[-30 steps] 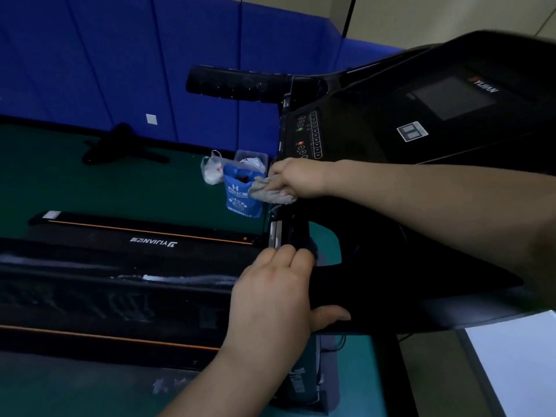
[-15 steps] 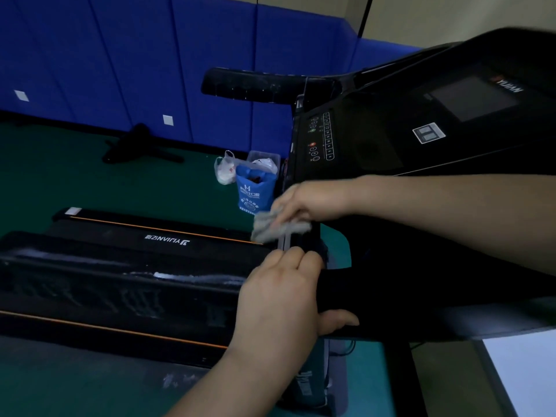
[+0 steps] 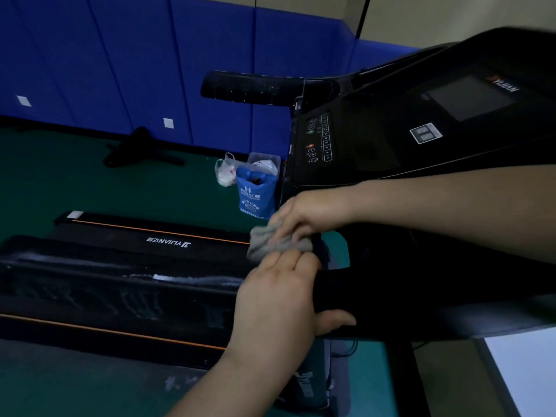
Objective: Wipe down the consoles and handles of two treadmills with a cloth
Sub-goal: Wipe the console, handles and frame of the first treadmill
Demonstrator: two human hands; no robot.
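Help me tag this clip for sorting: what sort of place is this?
Probably a gym or fitness room: a treadmill console, a second treadmill lying low beside it on the green floor, and blue padded wall panels behind.

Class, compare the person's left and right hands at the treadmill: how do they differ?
The right hand pinches the grey cloth; the left hand holds no cloth and grips the black handle. The right hand reaches in from the right, the left hand from below. Both are bare and sit close together at the handle's end.
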